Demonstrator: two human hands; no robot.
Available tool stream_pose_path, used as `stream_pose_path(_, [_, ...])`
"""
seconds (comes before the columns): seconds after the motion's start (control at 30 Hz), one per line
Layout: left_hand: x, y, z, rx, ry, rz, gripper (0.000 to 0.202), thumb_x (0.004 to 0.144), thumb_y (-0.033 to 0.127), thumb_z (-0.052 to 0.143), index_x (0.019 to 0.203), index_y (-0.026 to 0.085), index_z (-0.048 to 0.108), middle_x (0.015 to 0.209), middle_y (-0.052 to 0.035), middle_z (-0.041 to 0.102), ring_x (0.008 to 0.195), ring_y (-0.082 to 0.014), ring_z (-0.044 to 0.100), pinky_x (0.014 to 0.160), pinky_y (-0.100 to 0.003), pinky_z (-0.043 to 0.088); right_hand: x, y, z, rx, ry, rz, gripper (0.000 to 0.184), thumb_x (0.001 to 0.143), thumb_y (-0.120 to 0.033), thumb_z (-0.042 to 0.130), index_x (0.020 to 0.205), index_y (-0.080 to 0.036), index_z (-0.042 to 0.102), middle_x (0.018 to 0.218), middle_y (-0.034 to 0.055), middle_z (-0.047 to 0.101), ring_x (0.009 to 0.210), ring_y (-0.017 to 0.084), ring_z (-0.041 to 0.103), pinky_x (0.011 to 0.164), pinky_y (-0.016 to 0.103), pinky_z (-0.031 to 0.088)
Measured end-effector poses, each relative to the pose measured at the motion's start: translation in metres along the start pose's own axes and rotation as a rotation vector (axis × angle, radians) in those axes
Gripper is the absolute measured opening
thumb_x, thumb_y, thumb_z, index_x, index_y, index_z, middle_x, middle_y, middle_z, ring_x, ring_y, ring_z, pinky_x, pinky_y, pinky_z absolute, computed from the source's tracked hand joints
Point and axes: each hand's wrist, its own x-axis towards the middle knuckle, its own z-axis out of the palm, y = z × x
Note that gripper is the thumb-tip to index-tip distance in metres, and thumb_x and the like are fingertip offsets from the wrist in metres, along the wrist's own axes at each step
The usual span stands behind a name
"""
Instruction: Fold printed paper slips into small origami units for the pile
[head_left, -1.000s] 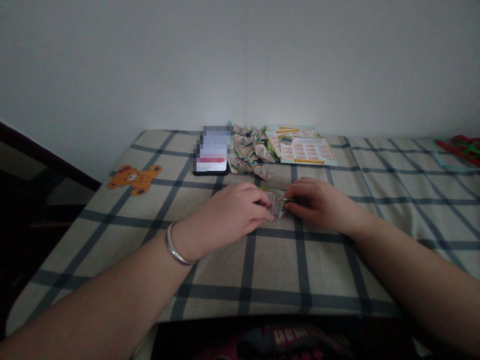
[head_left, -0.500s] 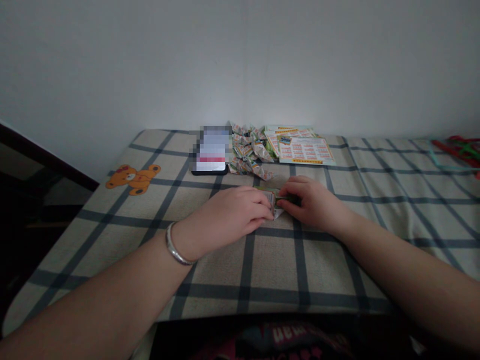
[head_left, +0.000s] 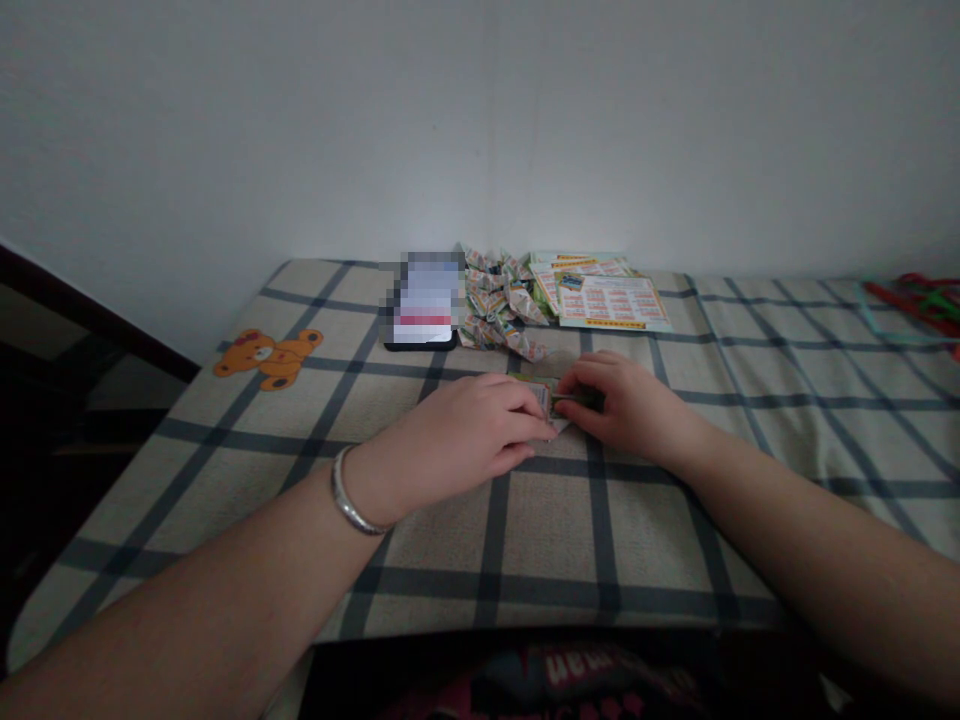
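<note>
Folded paper (head_left: 553, 406) lies on the checked cloth (head_left: 555, 530), dead between your hands. Left hand (head_left: 461, 432) and right hand (head_left: 634, 408) fingers closed on it from opposite sides, both equally near. Long axis unclear.

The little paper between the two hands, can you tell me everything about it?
The little paper is a small printed slip, pale with green and reddish marks, partly folded, a white corner sticking out. It lies on the checked cloth. The left hand covers its left side; the right hand pinches its right edge. Most is hidden.
</note>
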Motion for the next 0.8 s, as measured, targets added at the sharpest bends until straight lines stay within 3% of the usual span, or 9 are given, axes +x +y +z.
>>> stream_pose_path(0.13, [0.000, 0.002, 0.000, 0.017, -0.013, -0.010, 0.025, 0.089, 0.023, 0.061, 0.112, 0.026, 0.067, 0.116, -0.0035, 0.061, 0.109, -0.0210, 0.054, 0.096, -0.040, 0.045, -0.001, -0.001, 0.000, 0.014, 0.020, 0.022, 0.008, 0.083, -0.024, 0.062, 0.088, -0.018, 0.060, 0.079, 0.0031, 0.060, 0.075, 0.017, 0.053, 0.066, 0.028, 0.040])
stream_pose_path(0.3, [0.000, 0.005, -0.003, 0.032, -0.025, -0.031, 0.025, 0.088, 0.024, 0.061, 0.113, 0.027, 0.066, 0.116, -0.0027, 0.060, 0.108, -0.0211, 0.053, 0.096, -0.040, 0.045, -0.002, 0.003, -0.002, 0.055, 0.015, -0.033, 0.003, 0.085, -0.021, 0.061, 0.084, -0.018, 0.062, 0.077, 0.0025, 0.059, 0.074, 0.016, 0.053, 0.066, 0.027, 0.041])
stream_pose_path(0.57, [0.000, 0.003, -0.002, 0.035, -0.013, -0.023, 0.023, 0.088, 0.024, 0.061, 0.110, 0.027, 0.067, 0.115, -0.0010, 0.061, 0.106, -0.0193, 0.054, 0.096, -0.039, 0.045, -0.005, 0.010, -0.014, 0.105, -0.100, -0.134, 0.015, 0.084, -0.029, 0.067, 0.097, -0.021, 0.069, 0.094, 0.0058, 0.063, 0.089, 0.018, 0.059, 0.079, 0.030, 0.047])
stream_pose_path(0.8, [0.000, 0.002, -0.001, 0.084, 0.021, -0.066, 0.023, 0.088, 0.024, 0.061, 0.110, 0.023, 0.067, 0.112, -0.0044, 0.063, 0.107, -0.0218, 0.055, 0.097, -0.043, 0.046, -0.003, 0.008, -0.009, -0.004, -0.018, -0.173, 0.015, 0.089, -0.027, 0.062, 0.097, -0.019, 0.070, 0.101, 0.0086, 0.067, 0.092, 0.020, 0.061, 0.082, 0.034, 0.049])
